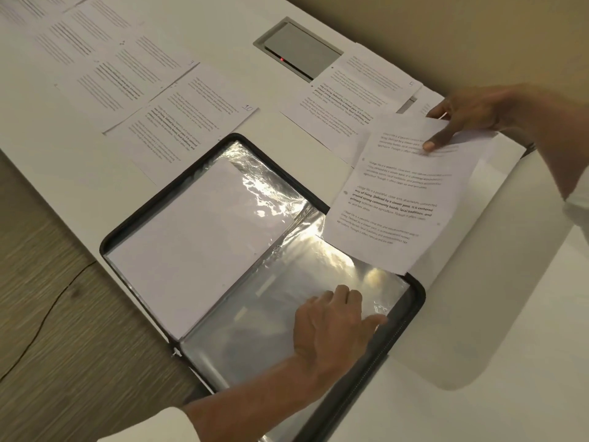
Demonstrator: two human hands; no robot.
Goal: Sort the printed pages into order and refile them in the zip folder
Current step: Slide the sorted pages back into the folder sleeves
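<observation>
The black zip folder (411, 311) lies open on the white table, showing shiny clear plastic sleeves. Its left sleeve (197, 237) holds a blank-looking white sheet. My left hand (331, 323) rests on the right sleeve with its fingers curled at the sleeve's edge. My right hand (462, 118) pinches the top of a printed page (401, 199) and holds it just above the folder's upper right corner. Several more printed pages lie spread on the table, one marked 10 (191, 122) and another (350, 94) further right.
A grey hatch (299, 49) with a small red light is set into the table top. The table's left edge runs diagonally over a wood floor (47, 282), where a thin dark cable lies. A beige wall stands behind the table on the right.
</observation>
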